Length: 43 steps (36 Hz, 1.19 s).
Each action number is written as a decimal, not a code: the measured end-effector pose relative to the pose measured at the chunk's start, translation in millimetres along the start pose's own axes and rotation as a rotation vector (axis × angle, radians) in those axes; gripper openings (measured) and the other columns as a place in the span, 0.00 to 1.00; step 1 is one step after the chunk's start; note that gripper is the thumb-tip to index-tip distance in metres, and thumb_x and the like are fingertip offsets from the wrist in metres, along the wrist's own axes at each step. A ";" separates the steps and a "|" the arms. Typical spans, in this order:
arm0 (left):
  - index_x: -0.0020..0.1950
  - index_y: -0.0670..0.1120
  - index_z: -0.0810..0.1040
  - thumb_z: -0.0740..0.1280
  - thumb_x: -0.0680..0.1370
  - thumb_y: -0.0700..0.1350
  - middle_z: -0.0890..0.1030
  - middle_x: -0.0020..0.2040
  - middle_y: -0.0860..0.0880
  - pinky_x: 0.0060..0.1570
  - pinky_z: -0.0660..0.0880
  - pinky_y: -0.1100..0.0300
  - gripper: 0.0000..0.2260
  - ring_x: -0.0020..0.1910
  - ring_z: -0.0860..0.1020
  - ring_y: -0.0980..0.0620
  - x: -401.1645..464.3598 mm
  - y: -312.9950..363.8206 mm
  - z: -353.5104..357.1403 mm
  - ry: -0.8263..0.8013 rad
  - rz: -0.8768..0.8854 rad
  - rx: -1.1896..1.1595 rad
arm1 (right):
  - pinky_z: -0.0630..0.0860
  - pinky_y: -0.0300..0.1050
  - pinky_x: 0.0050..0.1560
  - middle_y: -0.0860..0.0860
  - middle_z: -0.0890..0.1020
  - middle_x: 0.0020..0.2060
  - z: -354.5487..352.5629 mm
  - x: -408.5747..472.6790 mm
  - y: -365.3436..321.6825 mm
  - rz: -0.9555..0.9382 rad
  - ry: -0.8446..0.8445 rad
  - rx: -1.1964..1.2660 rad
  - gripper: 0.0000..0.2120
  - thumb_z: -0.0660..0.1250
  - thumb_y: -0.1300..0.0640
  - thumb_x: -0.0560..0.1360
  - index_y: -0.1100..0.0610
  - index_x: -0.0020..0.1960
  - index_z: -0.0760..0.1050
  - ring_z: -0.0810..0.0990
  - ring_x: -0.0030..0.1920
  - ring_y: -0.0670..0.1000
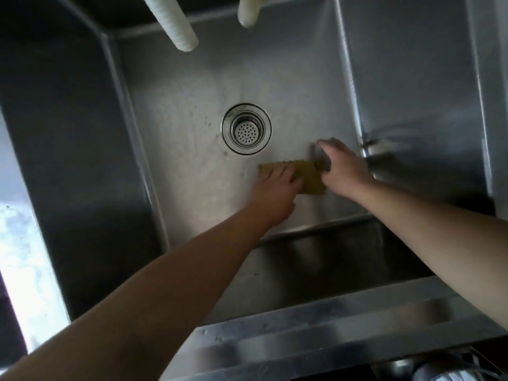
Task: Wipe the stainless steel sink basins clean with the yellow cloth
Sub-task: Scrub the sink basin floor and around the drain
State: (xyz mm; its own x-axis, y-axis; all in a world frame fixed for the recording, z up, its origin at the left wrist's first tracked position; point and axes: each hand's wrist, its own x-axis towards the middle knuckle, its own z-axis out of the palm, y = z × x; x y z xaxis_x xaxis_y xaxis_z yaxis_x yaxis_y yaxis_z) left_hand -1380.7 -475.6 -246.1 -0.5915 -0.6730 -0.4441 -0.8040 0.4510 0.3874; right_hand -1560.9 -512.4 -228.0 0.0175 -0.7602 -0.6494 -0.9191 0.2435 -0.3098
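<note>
The yellow cloth [310, 177] lies flat on the floor of the stainless steel sink basin [192, 166], below and right of the round drain strainer [246, 129]. My left hand [275, 188] presses on the cloth's left part with straight fingers. My right hand [343, 169] hovers at the cloth's right edge, fingers loosely extended toward the basin floor and blurred; whether it touches the cloth is unclear. Brownish spots dot the basin floor left of the drain.
Two white ribbed hoses [171, 22] [248, 9] hang over the back of the basin. Steep steel walls enclose it on the left [68, 160] and right [412, 92]. The front rim [330, 325] runs below my forearms.
</note>
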 end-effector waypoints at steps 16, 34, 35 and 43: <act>0.54 0.46 0.83 0.67 0.76 0.38 0.84 0.45 0.47 0.43 0.75 0.60 0.10 0.40 0.79 0.59 -5.2 -47.7 -45.3 0.268 -0.458 -0.923 | 0.70 0.47 0.67 0.54 0.73 0.70 0.8 15.5 -16.0 0.152 0.181 0.270 0.30 0.62 0.59 0.75 0.46 0.76 0.62 0.74 0.68 0.58; 0.69 0.40 0.74 0.63 0.80 0.38 0.77 0.67 0.40 0.64 0.70 0.56 0.17 0.67 0.75 0.42 10.7 -202.3 -136.0 0.636 -0.886 -0.583 | 0.57 0.70 0.71 0.51 0.33 0.78 33.0 27.3 -45.1 0.133 -0.086 -0.158 0.54 0.74 0.54 0.71 0.32 0.76 0.36 0.35 0.78 0.63; 0.70 0.41 0.73 0.62 0.81 0.39 0.76 0.68 0.41 0.66 0.70 0.55 0.17 0.68 0.74 0.43 14.9 -199.8 -131.8 0.637 -0.911 -0.553 | 0.56 0.71 0.71 0.51 0.33 0.78 32.4 27.6 -45.2 0.134 -0.091 -0.155 0.54 0.75 0.55 0.70 0.32 0.76 0.36 0.35 0.78 0.62; 0.66 0.55 0.78 0.61 0.81 0.47 0.81 0.59 0.48 0.55 0.73 0.55 0.15 0.58 0.78 0.45 26.0 -137.7 -82.2 0.378 -0.706 -0.257 | 0.58 0.73 0.70 0.52 0.34 0.78 26.3 24.6 -49.8 0.130 -0.093 -0.195 0.57 0.77 0.52 0.70 0.34 0.76 0.35 0.35 0.78 0.64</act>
State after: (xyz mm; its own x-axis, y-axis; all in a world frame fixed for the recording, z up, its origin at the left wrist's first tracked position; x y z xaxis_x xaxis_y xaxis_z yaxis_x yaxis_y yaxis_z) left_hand -1280.4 -603.5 -244.6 0.1420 -0.9188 -0.3684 -0.9120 -0.2661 0.3122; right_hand -1504.4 -527.3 -246.9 -0.0782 -0.6691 -0.7390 -0.9743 0.2083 -0.0855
